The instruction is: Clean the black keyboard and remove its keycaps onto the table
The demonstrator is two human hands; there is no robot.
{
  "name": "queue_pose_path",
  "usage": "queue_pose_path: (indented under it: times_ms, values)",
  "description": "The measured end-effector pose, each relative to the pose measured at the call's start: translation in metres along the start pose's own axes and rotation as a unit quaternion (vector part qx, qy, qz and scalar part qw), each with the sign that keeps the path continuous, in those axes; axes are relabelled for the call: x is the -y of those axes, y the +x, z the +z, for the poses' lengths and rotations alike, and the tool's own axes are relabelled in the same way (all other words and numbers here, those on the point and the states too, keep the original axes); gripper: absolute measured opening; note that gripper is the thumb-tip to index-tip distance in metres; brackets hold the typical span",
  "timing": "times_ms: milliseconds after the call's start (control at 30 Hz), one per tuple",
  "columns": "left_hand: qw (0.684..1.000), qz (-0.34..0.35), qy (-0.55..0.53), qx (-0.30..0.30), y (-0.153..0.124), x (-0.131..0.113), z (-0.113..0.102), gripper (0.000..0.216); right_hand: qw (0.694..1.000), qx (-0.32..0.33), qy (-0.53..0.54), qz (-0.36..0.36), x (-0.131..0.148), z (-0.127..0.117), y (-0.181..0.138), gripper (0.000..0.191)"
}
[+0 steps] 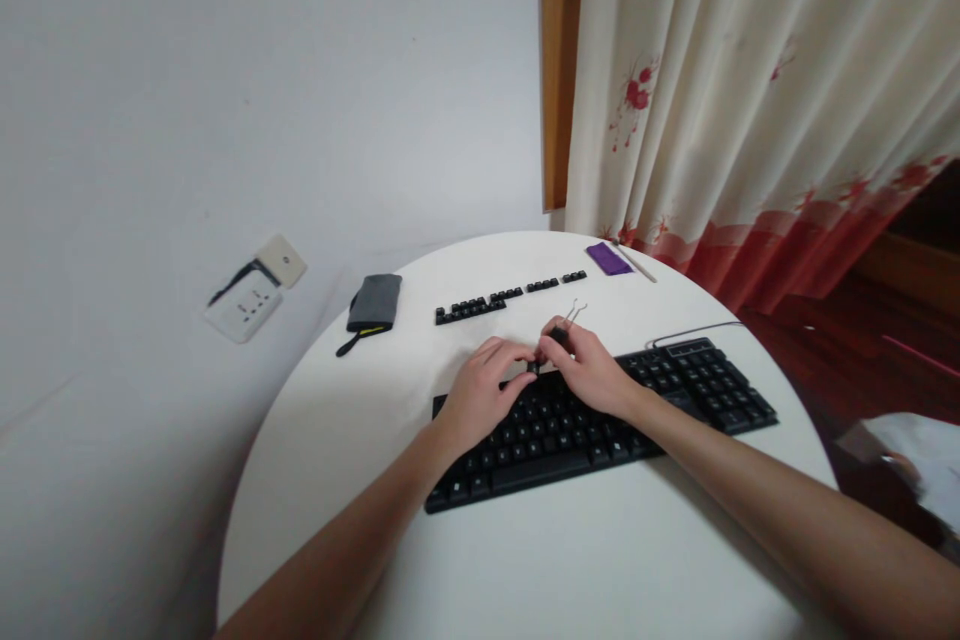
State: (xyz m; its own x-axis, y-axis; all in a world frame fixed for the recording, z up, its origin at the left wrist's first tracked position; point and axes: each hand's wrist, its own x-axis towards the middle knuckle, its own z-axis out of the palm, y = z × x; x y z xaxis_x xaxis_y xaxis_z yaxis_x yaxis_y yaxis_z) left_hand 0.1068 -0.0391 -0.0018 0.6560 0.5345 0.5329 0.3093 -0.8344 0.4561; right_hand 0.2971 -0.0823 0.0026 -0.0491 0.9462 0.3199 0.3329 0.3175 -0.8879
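A black keyboard (544, 468) lies at a slant on the white round table, under both my hands. My left hand (481, 392) is closed in a pinch on a small black keycap (533, 367) above the keyboard's back edge. Close against it, my right hand (589, 372) is closed around the black handle of a wire keycap puller (559, 332). The puller's two thin wire prongs point up and away from the keyboard. The right fingertips meet the left ones near the keycap; whether they also touch it, I cannot tell. Several loose black keycaps (471, 311) stand in rows behind my hands.
A grey pouch (375, 303) with a black strap lies at the table's back left. At the back right are a purple cloth (608, 259) and a thin brush-like stick (636, 263). The keyboard cable (694, 331) runs to the right edge. Wall and curtain (675, 120) border the table (322, 480).
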Motion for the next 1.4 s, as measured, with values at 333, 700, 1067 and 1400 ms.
queue_pose_path:
  times_ms: [333, 700, 1067, 1400]
  values:
    - [0.996, 0.046, 0.069, 0.043, -0.001, 0.001, -0.002, 0.027, 1.000, 0.029, 0.000, -0.007, -0.004, -0.003, 0.004, 0.028]
    - [0.999, 0.034, -0.017, 0.014, 0.001, -0.004, -0.005, 0.021, 0.980, 0.012, 0.155, 0.124, -0.002, -0.002, 0.009, 0.032]
    - [0.998, 0.010, -0.042, -0.048, 0.002, -0.001, 0.000, 0.016, 0.960, -0.002, 0.259, 0.102, 0.000, 0.000, 0.007, 0.028]
    - [0.985, -0.093, -0.114, 0.092, 0.007, -0.007, -0.019, 0.019, 0.953, -0.083, 0.269, 0.109, -0.011, -0.008, 0.012, 0.033]
